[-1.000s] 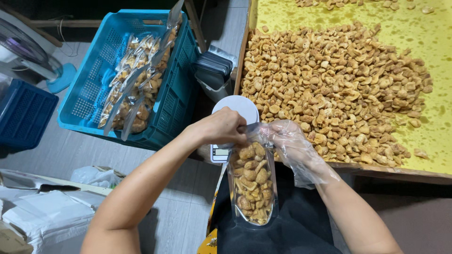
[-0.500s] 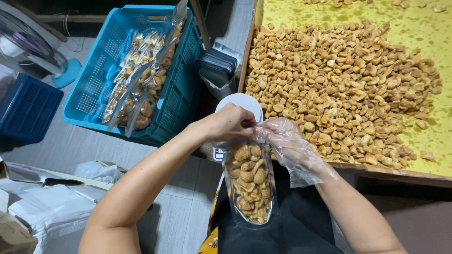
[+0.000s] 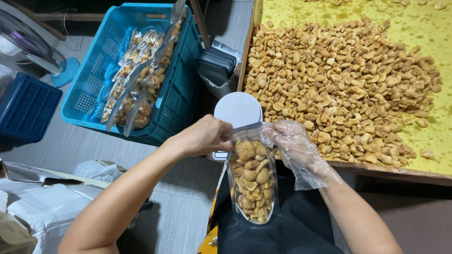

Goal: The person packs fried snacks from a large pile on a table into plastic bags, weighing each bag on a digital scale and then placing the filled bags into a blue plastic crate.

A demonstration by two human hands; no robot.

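Near centre, over a dark lap: tall clear plastic pouch (image 3: 252,181) filled with golden-brown fried snack pieces, hanging upright. Bare left hand (image 3: 203,136) pinching its top-left edge, fingers clenched on the plastic; right hand (image 3: 294,146) — inside a loose transparent glove — gripping the top-right edge. Just behind, a round white scale platform (image 3: 238,109). Far right, loose snack heap (image 3: 343,84) on a yellow-lined tray (image 3: 423,28). Far left, turquoise plastic crate (image 3: 176,101) holding filled pouches.

Snack-packing workshop: heaped fried snacks (image 3: 343,89), crate (image 3: 94,99) of filled pouches (image 3: 136,80)
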